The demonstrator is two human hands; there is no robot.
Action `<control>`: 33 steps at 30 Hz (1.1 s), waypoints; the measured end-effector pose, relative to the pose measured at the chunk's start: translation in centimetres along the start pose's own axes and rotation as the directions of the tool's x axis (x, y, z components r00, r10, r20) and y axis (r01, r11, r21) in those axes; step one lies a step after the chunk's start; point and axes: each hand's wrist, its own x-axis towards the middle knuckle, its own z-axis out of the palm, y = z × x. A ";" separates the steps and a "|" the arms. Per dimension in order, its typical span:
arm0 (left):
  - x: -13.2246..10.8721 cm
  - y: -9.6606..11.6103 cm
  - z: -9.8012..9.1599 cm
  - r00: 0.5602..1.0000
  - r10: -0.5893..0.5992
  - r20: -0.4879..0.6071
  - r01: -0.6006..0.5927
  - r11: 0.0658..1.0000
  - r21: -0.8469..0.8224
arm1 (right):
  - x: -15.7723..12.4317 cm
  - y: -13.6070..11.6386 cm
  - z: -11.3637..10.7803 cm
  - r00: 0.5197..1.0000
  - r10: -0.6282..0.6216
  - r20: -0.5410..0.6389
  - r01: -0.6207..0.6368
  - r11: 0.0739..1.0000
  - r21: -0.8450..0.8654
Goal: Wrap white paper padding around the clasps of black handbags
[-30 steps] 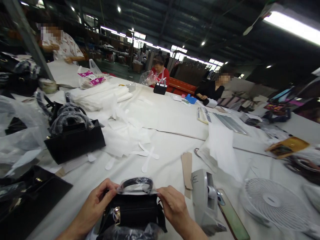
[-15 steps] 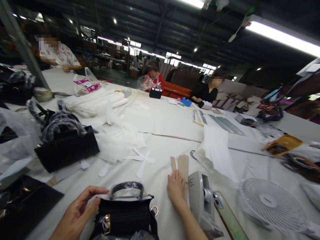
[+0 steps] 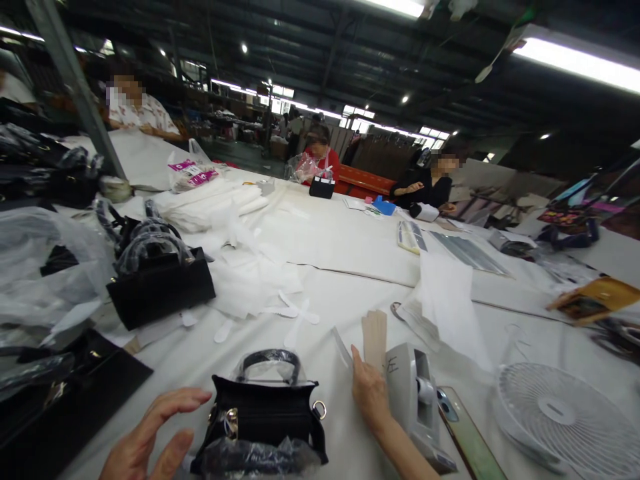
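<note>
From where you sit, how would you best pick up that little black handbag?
Probably by the arched handle on the small black handbag, coming from above. The bag stands upright, the plastic-wrapped handle rises clear of its top, and neither hand covers it.

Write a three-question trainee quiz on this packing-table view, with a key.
1. True or false: the left hand grips the small black handbag.
2. Which hand reaches to the tan card strips?
3. The white fan lies: A) left of the handbag, B) right of the tape dispenser, C) on the far side of the table.

Key: 1 false, it is open beside the bag; 2 the right hand; 3 B.
</note>
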 end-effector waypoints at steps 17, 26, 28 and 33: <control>-3.3 4.6 4.3 0.881 0.421 0.217 -0.470 0.834 0.289 | -1.6 -6.5 -11.7 0.936 0.350 0.035 -0.291 0.714 0.637; -4.5 2.5 4.8 0.632 0.769 0.093 -0.748 0.575 0.331 | -1.9 -13.7 -16.1 0.985 -0.142 0.098 0.004 0.587 0.809; -4.3 2.7 5.0 0.603 0.795 0.067 -0.763 0.550 0.339 | -2.0 -14.0 -15.5 0.967 -0.243 0.071 0.103 0.632 0.769; -4.6 2.4 4.7 0.609 0.793 -0.016 -0.693 0.542 0.475 | -1.7 -14.6 -13.4 0.927 -0.369 -0.066 0.329 0.714 0.619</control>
